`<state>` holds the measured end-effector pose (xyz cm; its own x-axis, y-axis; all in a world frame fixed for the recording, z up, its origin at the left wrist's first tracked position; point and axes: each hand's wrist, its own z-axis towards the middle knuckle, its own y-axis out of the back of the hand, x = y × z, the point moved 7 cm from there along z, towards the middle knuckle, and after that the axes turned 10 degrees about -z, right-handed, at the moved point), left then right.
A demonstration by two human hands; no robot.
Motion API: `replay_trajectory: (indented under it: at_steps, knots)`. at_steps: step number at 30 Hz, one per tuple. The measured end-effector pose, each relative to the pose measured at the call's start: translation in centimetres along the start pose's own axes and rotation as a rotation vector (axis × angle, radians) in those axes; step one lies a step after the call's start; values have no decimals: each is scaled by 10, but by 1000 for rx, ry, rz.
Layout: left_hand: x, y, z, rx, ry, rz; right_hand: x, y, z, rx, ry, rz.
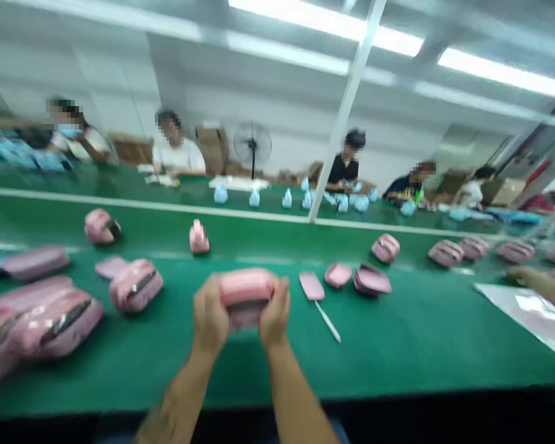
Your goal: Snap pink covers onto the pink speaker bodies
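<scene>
Both my hands hold a pink zipped pouch [245,293] just above the green table [398,351]. My left hand [209,317] grips its left end with fingers curled round it. My right hand [274,314] grips the right end the same way. The picture is blurred by motion, so the fingers' exact placing is unclear.
More pink pouches lie around: a pile [41,320] at the left, one [136,285] near my left hand, flat pink pieces [337,275] and a white stick [327,320] to the right. A neighbour's arm [541,285] reaches in over a clear bag [531,311]. People sit along the far side.
</scene>
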<state>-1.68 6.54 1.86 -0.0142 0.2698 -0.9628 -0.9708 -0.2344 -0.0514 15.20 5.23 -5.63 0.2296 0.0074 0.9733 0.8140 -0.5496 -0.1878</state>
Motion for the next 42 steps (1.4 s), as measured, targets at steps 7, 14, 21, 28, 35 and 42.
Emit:
replay_trajectory:
  at_steps: [7, 14, 21, 28, 35, 42]
  knots:
    - [81, 15, -77, 70, 49, 82, -36, 29, -32, -50, 45, 26]
    - [87, 11, -68, 152, 62, 94, -32, 38, -39, 186, 216, -42]
    - [44, -40, -33, 235, -52, 131, 26, 40, -10, 333, 383, -63]
    - [-22, -24, 40, 241, -686, 141, 57, 66, 130, -67, 317, -324]
    - [68, 57, 101, -7, -377, 122, 54, 40, 266, -319, 213, -707]
    - [97, 34, 70, 462, -244, 231, 39, 21, 275, -384, 262, -926]
